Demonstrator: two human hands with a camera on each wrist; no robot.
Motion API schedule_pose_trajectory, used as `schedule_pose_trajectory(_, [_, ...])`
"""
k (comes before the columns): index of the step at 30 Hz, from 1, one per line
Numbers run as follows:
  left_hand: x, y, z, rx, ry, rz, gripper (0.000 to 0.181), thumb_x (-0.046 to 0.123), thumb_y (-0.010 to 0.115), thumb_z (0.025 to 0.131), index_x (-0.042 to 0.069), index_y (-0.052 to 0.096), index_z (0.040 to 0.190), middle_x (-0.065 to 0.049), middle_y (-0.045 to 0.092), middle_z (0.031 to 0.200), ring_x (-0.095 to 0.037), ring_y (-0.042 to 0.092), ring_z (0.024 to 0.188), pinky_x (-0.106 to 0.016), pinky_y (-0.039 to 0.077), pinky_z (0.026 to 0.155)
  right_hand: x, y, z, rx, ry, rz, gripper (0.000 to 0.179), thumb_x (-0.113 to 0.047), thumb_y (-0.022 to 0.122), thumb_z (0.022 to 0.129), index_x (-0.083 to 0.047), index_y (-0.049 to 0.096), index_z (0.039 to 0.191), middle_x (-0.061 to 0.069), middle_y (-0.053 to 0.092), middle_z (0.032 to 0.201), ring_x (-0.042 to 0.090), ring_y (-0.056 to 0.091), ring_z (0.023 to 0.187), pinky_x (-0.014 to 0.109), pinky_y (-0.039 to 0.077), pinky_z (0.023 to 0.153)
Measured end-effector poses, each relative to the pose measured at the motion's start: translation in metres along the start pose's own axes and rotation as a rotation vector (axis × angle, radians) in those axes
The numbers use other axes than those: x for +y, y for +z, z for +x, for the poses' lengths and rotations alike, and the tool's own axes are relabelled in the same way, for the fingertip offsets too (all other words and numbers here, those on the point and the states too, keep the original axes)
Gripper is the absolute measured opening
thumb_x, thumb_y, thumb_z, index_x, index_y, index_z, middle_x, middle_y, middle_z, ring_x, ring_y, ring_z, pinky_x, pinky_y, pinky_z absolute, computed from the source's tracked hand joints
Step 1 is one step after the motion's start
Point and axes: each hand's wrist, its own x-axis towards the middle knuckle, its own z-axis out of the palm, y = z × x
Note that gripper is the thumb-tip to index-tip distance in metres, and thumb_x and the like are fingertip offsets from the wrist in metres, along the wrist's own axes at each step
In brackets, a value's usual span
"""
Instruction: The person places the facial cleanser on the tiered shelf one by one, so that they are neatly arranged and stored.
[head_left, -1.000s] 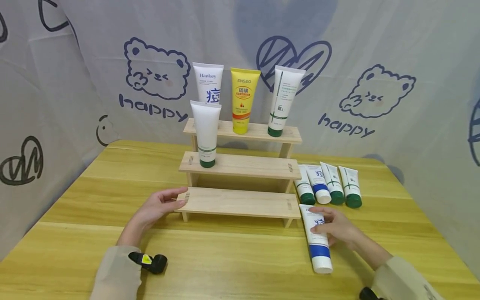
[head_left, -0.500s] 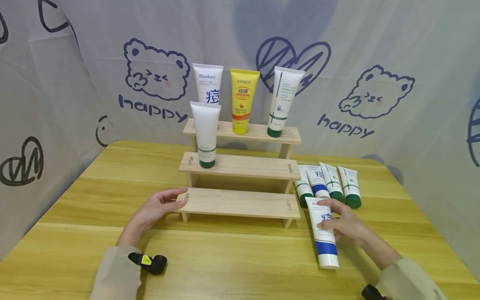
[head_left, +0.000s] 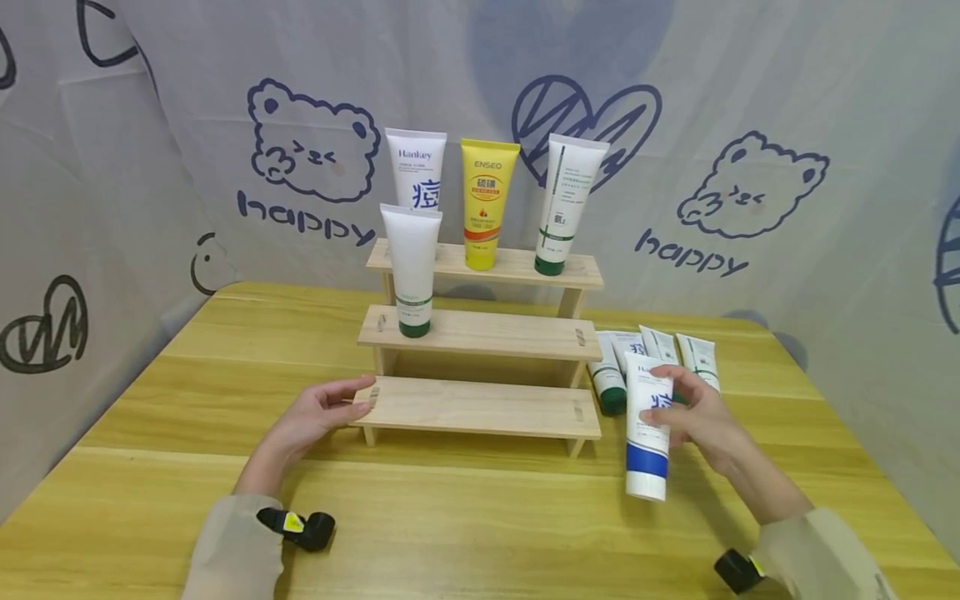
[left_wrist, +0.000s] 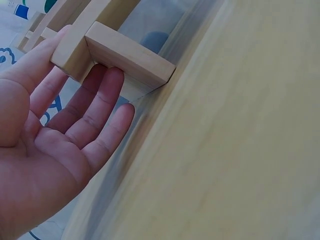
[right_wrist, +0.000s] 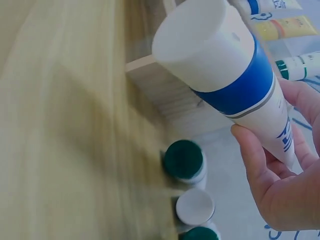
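My right hand [head_left: 701, 417] grips a white squeeze tube [head_left: 647, 458] with a blue band, cap end down. The right wrist view has its white cap [right_wrist: 187, 42] large and near, with the thumb and fingers pinching the upper part of the tube. At the three-step wooden display stand [head_left: 480, 407], my left hand [head_left: 318, 414] holds the left end of the lowest step; the left wrist view shows fingers [left_wrist: 95, 120] around the board's end. On the middle step stands a white tube [head_left: 411, 267] with a green cap.
On the top step stand a white-and-blue tube [head_left: 416, 167], a yellow tube [head_left: 486, 204] and a white tube with a green cap [head_left: 567, 204]. Several tubes lie right of the stand, including a green-capped one [head_left: 609, 387], partly hidden behind my right hand. A printed curtain [head_left: 450, 50] hangs behind.
My right hand has lifted the white-and-blue tube up off the table and slightly to the right, turning it more upright. The left hand and the stand have stayed in place.
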Motion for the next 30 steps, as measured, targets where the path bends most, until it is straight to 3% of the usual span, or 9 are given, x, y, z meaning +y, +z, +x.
schedule_pose_trajectory(4, [0.0, 0.001, -0.001, 0.008, -0.007, -0.003, 0.054, 0.017, 0.063, 0.085, -0.005, 0.042, 0.13, -0.019, 0.047, 0.123, -0.01, 0.052, 0.092, -0.024, 0.045, 0.077, -0.008, 0.004, 0.003, 0.024, -0.019, 0.057, 0.042, -0.003, 0.065, 0.08, -0.021, 0.045, 0.113, 0.008, 0.038, 0.111, 0.013, 0.054, 0.076, 0.028, 0.048, 0.052])
schedule_pose_trajectory(8, [0.001, 0.001, -0.001, 0.008, -0.012, -0.009, 0.054, 0.017, 0.063, 0.085, -0.005, 0.042, 0.129, -0.018, 0.047, 0.123, -0.01, 0.052, 0.092, -0.024, 0.045, 0.077, -0.015, 0.01, 0.006, 0.002, -0.034, 0.194, 0.04, 0.001, 0.061, 0.081, -0.023, 0.046, 0.11, 0.004, 0.039, 0.108, 0.013, 0.052, 0.083, 0.028, 0.049, 0.058])
schedule_pose_trajectory(16, [0.001, 0.001, -0.002, 0.011, -0.015, 0.0, 0.053, 0.018, 0.063, 0.085, -0.005, 0.043, 0.129, -0.019, 0.047, 0.123, -0.011, 0.051, 0.092, -0.024, 0.045, 0.077, -0.029, 0.024, 0.013, -0.031, -0.098, 0.367, 0.037, 0.008, 0.049, 0.084, -0.021, 0.049, 0.107, 0.005, 0.039, 0.108, 0.014, 0.051, 0.085, 0.028, 0.05, 0.056])
schedule_pose_trajectory(30, [0.001, 0.001, -0.003, 0.005, -0.002, 0.008, 0.053, 0.017, 0.062, 0.085, -0.005, 0.042, 0.129, -0.02, 0.046, 0.124, -0.009, 0.052, 0.092, -0.023, 0.045, 0.077, -0.057, 0.048, 0.032, 0.095, -0.141, 0.366, 0.039, 0.007, 0.048, 0.085, -0.019, 0.045, 0.114, 0.006, 0.035, 0.12, 0.021, 0.044, 0.096, 0.026, 0.05, 0.058])
